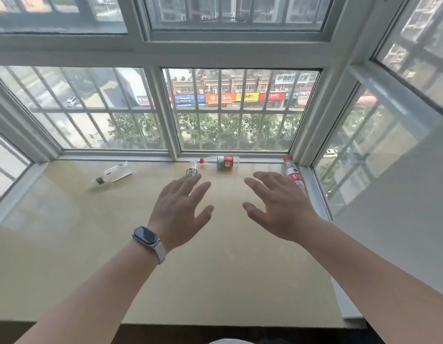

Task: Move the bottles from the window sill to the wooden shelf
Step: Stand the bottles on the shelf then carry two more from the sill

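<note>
While both hands are hovering empty, four bottles are resting toward the far edge of the glossy beige window sill (66,232). Far left, a clear plastic green-capped bottle (115,173) is lying alone. The left hand (180,209), fingers spread and released, is overlapping a small green-labelled bottle (192,169). A clear red-labelled bottle (221,161) is lying against the white window frame (260,156). The right hand (280,207), likewise released, is hovering beside a red-capped corner bottle (292,173).

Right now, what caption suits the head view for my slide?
Left hand and right hand, both open, hover over the sill near four bottles.
</note>
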